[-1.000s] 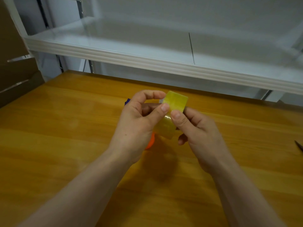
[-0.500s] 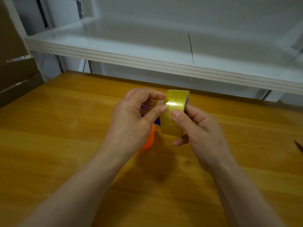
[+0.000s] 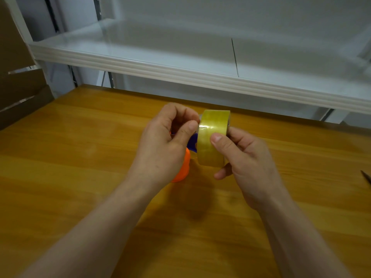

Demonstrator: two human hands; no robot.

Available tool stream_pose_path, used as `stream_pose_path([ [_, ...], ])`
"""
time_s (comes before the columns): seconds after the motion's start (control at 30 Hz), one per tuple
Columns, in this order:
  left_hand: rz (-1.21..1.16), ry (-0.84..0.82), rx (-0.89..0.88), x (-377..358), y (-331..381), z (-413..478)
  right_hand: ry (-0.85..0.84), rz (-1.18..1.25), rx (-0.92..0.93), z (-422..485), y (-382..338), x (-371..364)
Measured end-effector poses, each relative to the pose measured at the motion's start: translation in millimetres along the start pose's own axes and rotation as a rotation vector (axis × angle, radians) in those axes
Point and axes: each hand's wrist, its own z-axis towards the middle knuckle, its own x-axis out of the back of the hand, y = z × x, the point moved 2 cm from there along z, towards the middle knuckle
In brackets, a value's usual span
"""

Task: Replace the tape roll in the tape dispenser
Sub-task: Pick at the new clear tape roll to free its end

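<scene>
Fingers (image 3: pixel 218 142) of your right hand (image 3: pixel 249 163) are curled round the tape roll (image 3: pixel 212 135), thumb flat on the glossy outer winding and the others wrapped behind and beneath it; the fingers (image 3: pixel 188 128) of your left hand (image 3: pixel 164 149) are pressed together, thumb against forefinger, pinching at the roll's left rim, probably feeling for the loose end. You hold the roll on edge in the air above the table (image 3: pixel 80 161), its broad yellowish band facing you, just right of the tape dispenser (image 3: pixel 183 167); only a blue part and an orange part of the dispenser show from under your left hand, and I cannot tell whether that hand also carries it or it rests on the wood.

Expect the roll to be light and stiff; the shiny band looks slick under a thumb, and the tape will likely cling to skin once the end lifts; so take it by its two flat sides or through the core, and leave the band free to turn.

Beyond the far edge of the table runs a white shelf (image 3: pixel 180 77); brown cardboard (image 3: pixel 18 87) stands at the left; a dark pointed thing (image 3: pixel 366 178) pokes in at the right edge, too little of it showing to name.
</scene>
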Motion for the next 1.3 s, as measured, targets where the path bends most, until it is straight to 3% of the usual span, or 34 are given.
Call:
stream_pose_path([
  [0.43,0.318,0.082,-0.283,-4.3,8.1,-7.2,0.063,-0.009,-0.017,3.4,1.5,1.7],
  [1.3,0.249,0.075,-0.376,-9.1,-0.9,-6.1,0.068,-0.021,0.088,-1.4,-7.5,2.6],
])
